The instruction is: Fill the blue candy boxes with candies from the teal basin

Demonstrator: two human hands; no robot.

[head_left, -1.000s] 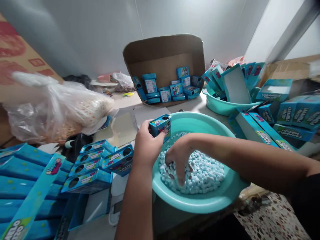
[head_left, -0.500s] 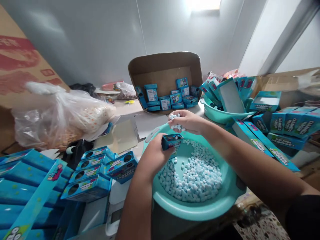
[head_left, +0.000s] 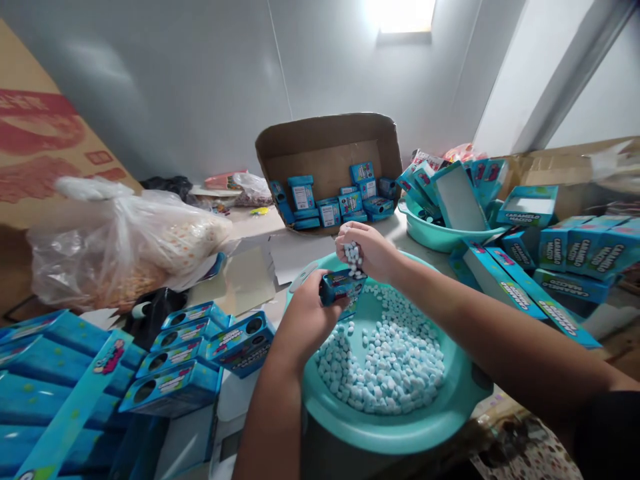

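Note:
My left hand [head_left: 307, 317] grips a small blue candy box [head_left: 341, 287] over the near-left part of a teal basin [head_left: 400, 433]. The basin holds a heap of pale blue and white candies [head_left: 387, 363]. My right hand [head_left: 367, 250] is cupped just above the box, closed round a handful of candies [head_left: 354, 259] that trickle down onto the box's top. Both forearms reach in from the lower edge of the picture.
Several small blue boxes [head_left: 200, 347] with round holes lie stacked at the left. A brown carton [head_left: 327, 143] with more small boxes stands behind. A second teal basin [head_left: 440, 233] and blue cartons [head_left: 575, 247] crowd the right. A plastic bag [head_left: 125, 247] sits at the left.
My right hand came up out of the candy heap with a handful and moved over the box. My left hand lowered the box towards the basin.

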